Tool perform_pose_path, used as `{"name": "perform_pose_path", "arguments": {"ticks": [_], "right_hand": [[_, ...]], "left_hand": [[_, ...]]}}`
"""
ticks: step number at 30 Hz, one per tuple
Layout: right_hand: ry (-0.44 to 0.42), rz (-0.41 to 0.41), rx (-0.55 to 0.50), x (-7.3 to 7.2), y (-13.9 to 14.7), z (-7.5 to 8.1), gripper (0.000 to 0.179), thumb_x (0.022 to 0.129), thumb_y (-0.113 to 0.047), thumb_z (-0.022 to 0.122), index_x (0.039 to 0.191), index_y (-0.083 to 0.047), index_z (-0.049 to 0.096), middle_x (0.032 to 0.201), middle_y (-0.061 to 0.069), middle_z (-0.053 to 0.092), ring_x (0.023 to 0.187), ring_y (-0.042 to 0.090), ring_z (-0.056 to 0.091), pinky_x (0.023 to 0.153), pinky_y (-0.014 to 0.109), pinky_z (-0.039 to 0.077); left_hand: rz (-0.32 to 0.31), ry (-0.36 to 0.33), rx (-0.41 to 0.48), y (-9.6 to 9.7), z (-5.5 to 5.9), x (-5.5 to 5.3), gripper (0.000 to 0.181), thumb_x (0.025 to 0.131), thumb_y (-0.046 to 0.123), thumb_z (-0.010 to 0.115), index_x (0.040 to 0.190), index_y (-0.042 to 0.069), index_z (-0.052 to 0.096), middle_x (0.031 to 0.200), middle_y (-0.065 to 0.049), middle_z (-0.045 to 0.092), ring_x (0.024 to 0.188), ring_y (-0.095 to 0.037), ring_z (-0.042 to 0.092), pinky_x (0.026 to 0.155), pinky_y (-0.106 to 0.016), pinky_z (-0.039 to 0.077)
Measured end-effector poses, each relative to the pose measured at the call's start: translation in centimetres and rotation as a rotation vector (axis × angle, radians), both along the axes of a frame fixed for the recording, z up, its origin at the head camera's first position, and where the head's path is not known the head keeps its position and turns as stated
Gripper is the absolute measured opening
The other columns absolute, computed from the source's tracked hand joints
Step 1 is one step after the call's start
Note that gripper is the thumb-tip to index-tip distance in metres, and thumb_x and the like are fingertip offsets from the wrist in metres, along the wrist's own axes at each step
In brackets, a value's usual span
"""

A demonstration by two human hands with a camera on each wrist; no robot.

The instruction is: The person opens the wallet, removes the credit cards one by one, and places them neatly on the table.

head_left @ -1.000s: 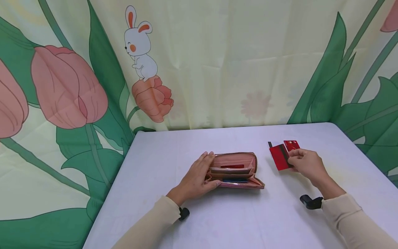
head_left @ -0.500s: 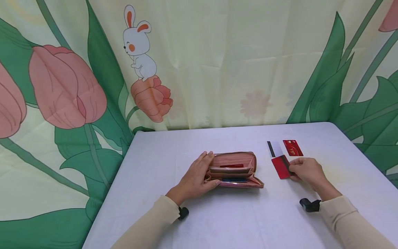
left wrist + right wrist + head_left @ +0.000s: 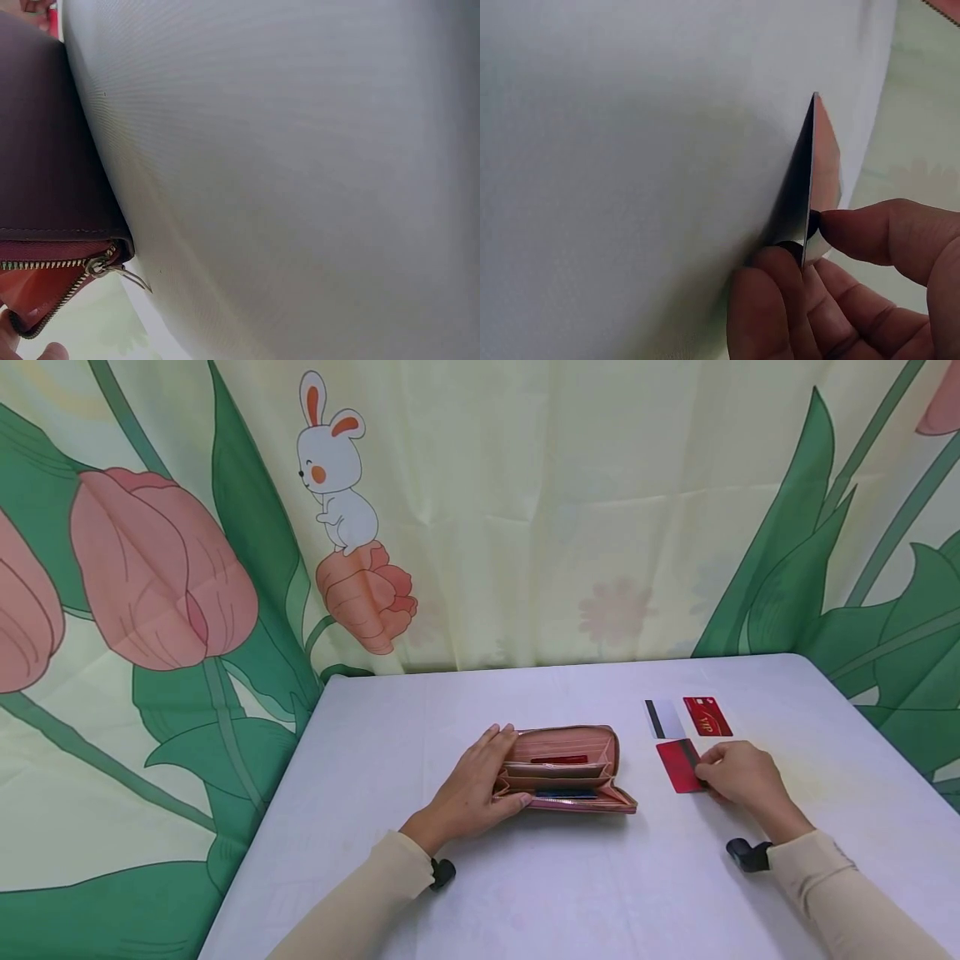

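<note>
The pink zip-around wallet point(image 3: 567, 760) stands spread open on the table, its pockets showing. My left hand point(image 3: 472, 789) grips its left end, fingers at the back flap and thumb on the front edge. In the left wrist view, the wallet's dark outer side point(image 3: 52, 135) and zipper pull point(image 3: 97, 266) show. Right of the wallet, my right hand point(image 3: 742, 777) pinches a red card point(image 3: 677, 767) with a dark stripe between thumb and fingers. The right wrist view shows this card point(image 3: 825, 161) edge-on, tilted up from the cloth.
Behind the held card lie a white card point(image 3: 666, 719) with a black stripe and a red VIP card point(image 3: 707, 717), side by side. Inside the wallet, a red edge point(image 3: 559, 760) and something dark blue point(image 3: 566, 794) show. A printed curtain point(image 3: 525, 527) hangs behind the white table point(image 3: 420, 710).
My right hand has brought the red card toward the front of the table, uncovering the white card and the VIP card behind it. My left hand and the wallet have stayed in place.
</note>
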State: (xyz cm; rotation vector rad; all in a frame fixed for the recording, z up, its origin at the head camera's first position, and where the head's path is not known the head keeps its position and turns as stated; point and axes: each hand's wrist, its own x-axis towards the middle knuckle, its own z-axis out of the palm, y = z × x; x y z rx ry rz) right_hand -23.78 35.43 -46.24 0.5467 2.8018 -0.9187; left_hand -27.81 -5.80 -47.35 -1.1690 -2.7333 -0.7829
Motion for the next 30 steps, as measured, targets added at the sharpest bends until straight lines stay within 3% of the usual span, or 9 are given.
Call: {"name": "perform_pose_path", "arguments": {"ticks": [6, 18, 24, 30], "right_hand": [[-0.003, 0.033, 0.119, 0.2, -0.1, 0.1, 0.035, 0.091, -0.014, 0.07, 0.114, 0.011, 0.066, 0.099, 0.028, 0.065, 0.091, 0.041, 0.056, 0.067, 0.042, 0.052], [0.037, 0.059, 0.186, 0.4, -1.0, 0.9, 0.041, 0.091, -0.016, 0.068, 0.123, 0.01, 0.063, 0.105, 0.032, 0.065, 0.092, 0.042, 0.06, 0.066, 0.045, 0.053], [0.135, 0.102, 0.221, 0.7, -2.4, 1.5, 0.037, 0.089, -0.016, 0.07, 0.119, 0.007, 0.066, 0.108, 0.032, 0.064, 0.091, 0.043, 0.061, 0.065, 0.046, 0.055], [0.257, 0.15, 0.259, 0.7, -4.2, 2.4, 0.041, 0.087, -0.016, 0.074, 0.12, 0.006, 0.067, 0.11, 0.031, 0.068, 0.098, 0.049, 0.061, 0.07, 0.056, 0.059]], "left_hand": [[-0.003, 0.004, -0.006, 0.0, 0.0, 0.0, 0.091, 0.097, 0.054, 0.065, 0.166, 0.01, 0.024, 0.172, -0.008, 0.027, 0.161, -0.023, 0.014, 0.128, -0.048, 0.02], [0.005, 0.002, -0.016, 0.0, -0.1, 0.0, 0.091, 0.097, 0.055, 0.064, 0.166, 0.01, 0.024, 0.173, -0.005, 0.024, 0.161, -0.023, 0.013, 0.128, -0.047, 0.02], [0.007, -0.002, -0.023, 0.0, 0.0, 0.0, 0.091, 0.098, 0.055, 0.063, 0.166, 0.01, 0.023, 0.173, -0.003, 0.022, 0.161, -0.023, 0.013, 0.129, -0.047, 0.02], [0.005, 0.002, -0.021, 0.0, 0.1, 0.1, 0.091, 0.098, 0.055, 0.063, 0.166, 0.009, 0.024, 0.173, -0.005, 0.024, 0.161, -0.026, 0.015, 0.128, -0.048, 0.021]]}}
